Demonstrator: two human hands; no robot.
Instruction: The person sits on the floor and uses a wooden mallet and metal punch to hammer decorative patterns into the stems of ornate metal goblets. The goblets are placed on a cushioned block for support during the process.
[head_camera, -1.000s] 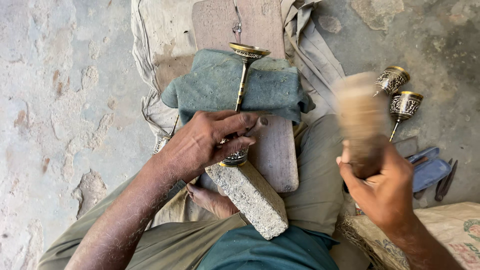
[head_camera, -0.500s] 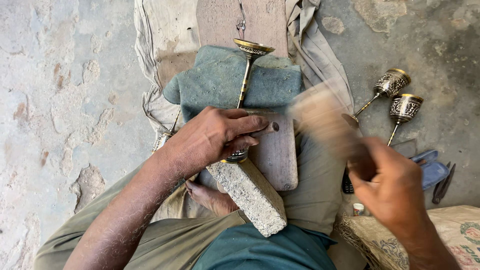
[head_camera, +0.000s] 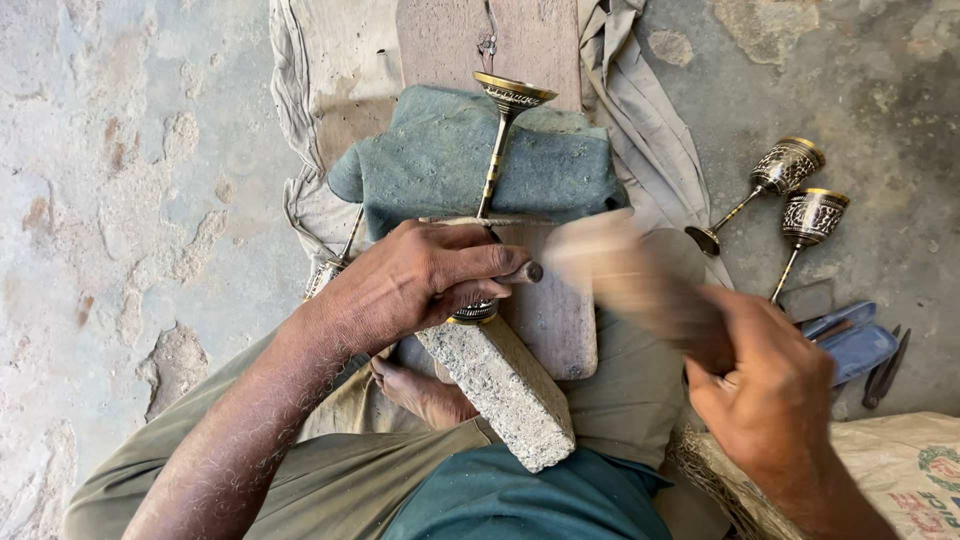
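My left hand (head_camera: 415, 280) grips a thin metal punch (head_camera: 522, 272) and presses down on the base of a tall brass goblet (head_camera: 497, 160). The goblet lies along a wooden board (head_camera: 555, 320), its cup resting on a folded green cloth (head_camera: 430, 160). A grey stone block (head_camera: 505, 390) lies under my left hand, against my lap. My right hand (head_camera: 770, 395) holds a wooden mallet (head_camera: 620, 270), blurred by motion, with its head just right of the punch's end.
Two engraved brass goblets (head_camera: 790, 195) lie on the concrete floor at the right. Dark metal tools and a blue object (head_camera: 850, 345) lie below them. A woven sack (head_camera: 900, 470) is at the lower right. A bare foot (head_camera: 420, 390) is tucked beneath the block.
The mallet has swung down and left, from raised at the right to close beside the punch. My left hand has stayed on the goblet's base.
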